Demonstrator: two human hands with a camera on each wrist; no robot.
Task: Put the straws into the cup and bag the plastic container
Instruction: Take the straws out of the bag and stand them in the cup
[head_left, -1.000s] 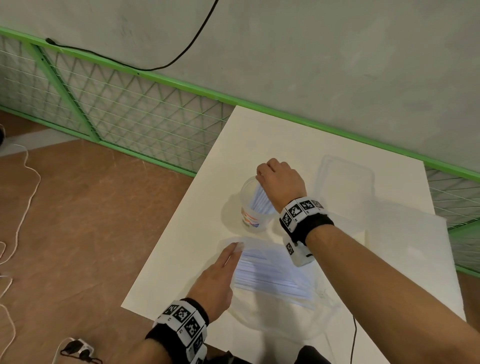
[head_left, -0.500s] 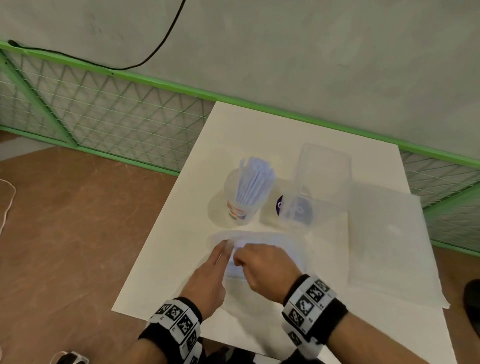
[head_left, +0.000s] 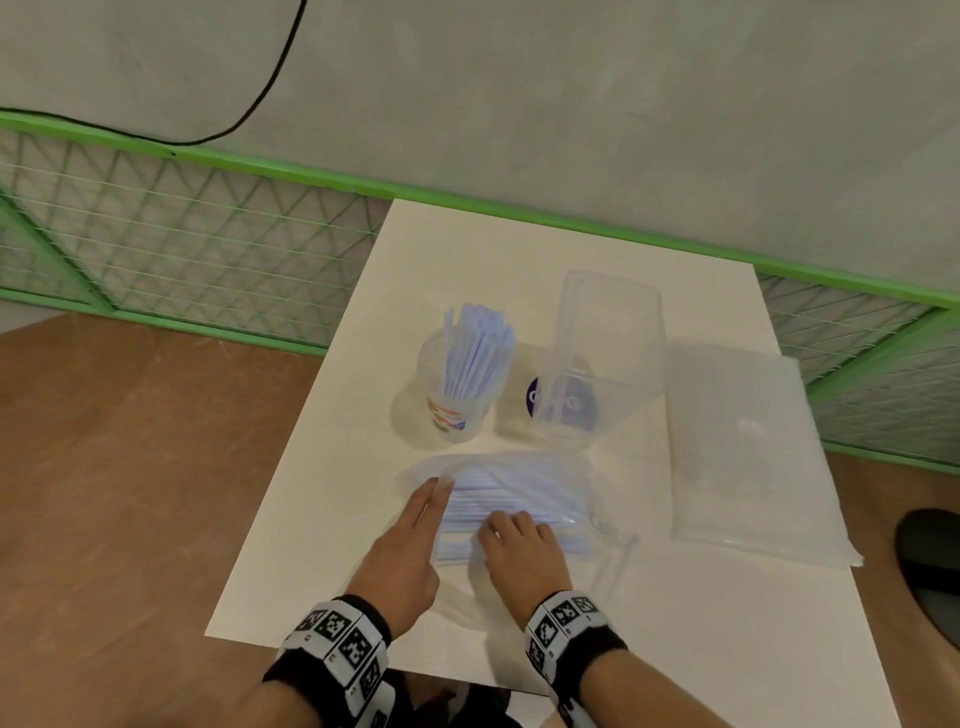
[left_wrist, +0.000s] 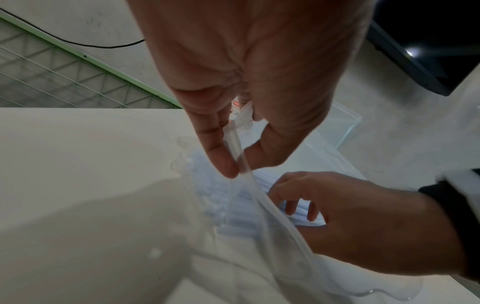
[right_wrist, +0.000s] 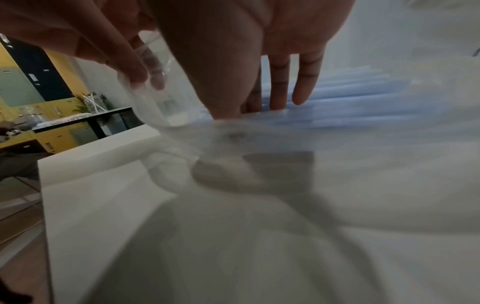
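A clear cup (head_left: 457, 410) stands mid-table with a bunch of pale blue straws (head_left: 475, 353) upright in it. Right of it, a clear plastic container (head_left: 608, 358) leans over a lid with a purple label (head_left: 534, 397). Near me lies a clear bag (head_left: 561, 478) holding more straws (head_left: 498, 499). My left hand (head_left: 439, 486) pinches the bag's open edge (left_wrist: 242, 164) between thumb and forefinger. My right hand (head_left: 498, 525) is inside the opening, its fingers (right_wrist: 280, 92) laid over the straws (right_wrist: 350, 98) and its thumb at their near ends, gripping a bundle.
A flat stack of clear plastic bags (head_left: 748, 452) lies at the table's right side. The white table (head_left: 322, 519) ends just left of my left hand, over brown floor. A green mesh fence (head_left: 208, 249) runs behind it, and a dark object (head_left: 935, 566) sits at the right.
My right hand left the cup, came back to the bag and has slid deeper in among the straws. My left hand stays on the bag's edge.
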